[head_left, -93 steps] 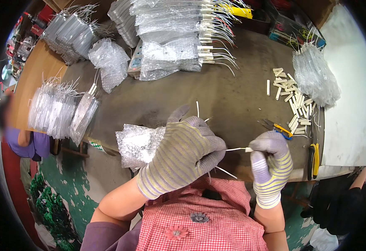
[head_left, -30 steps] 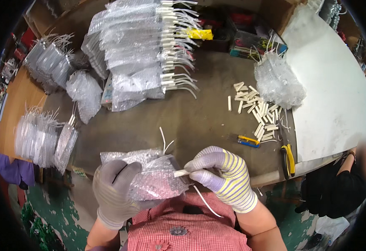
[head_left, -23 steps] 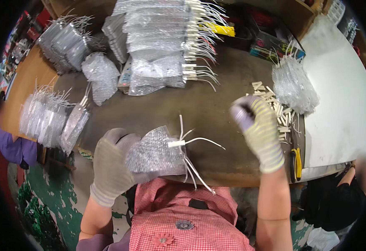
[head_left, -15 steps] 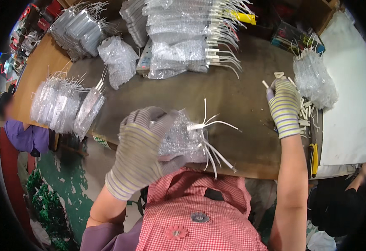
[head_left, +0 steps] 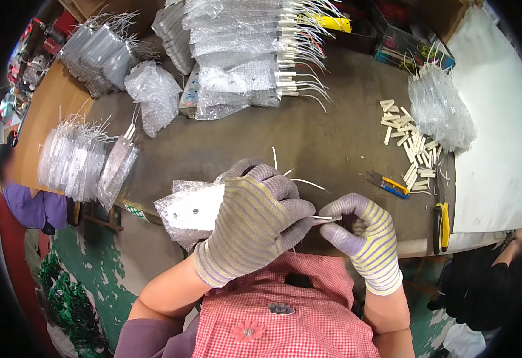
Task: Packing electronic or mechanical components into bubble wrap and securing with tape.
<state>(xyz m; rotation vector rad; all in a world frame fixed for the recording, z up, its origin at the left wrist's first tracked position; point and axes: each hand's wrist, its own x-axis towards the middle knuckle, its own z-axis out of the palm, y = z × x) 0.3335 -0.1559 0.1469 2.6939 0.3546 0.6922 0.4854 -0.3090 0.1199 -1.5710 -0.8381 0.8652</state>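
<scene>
At the table's front edge lies a bubble-wrapped package [head_left: 192, 209] with a white panel showing under the film. Thin white wires [head_left: 307, 183] come out of its right end. My left hand [head_left: 261, 218], in a striped glove, covers that end, thumb and fingertips pinched on the wires. Facing it from the right, my gloved right hand [head_left: 365, 238] pinches a small white tube [head_left: 331, 219] between thumb and forefinger. Tube and wire tips meet between the hands; whether a wire is inside the tube I cannot tell.
Loose white tubes [head_left: 413, 143] are heaped at right, near blue-and-orange snips [head_left: 389, 184] and yellow-handled pliers [head_left: 441, 227]. Wrapped packages with wires stand stacked at the back [head_left: 237, 77], left [head_left: 73, 155] and right [head_left: 443, 107]. Other people sit at both sides.
My right hand has come from the tube heap to the front middle with a small white tube. The left hand has shifted right along the package onto its wires.
</scene>
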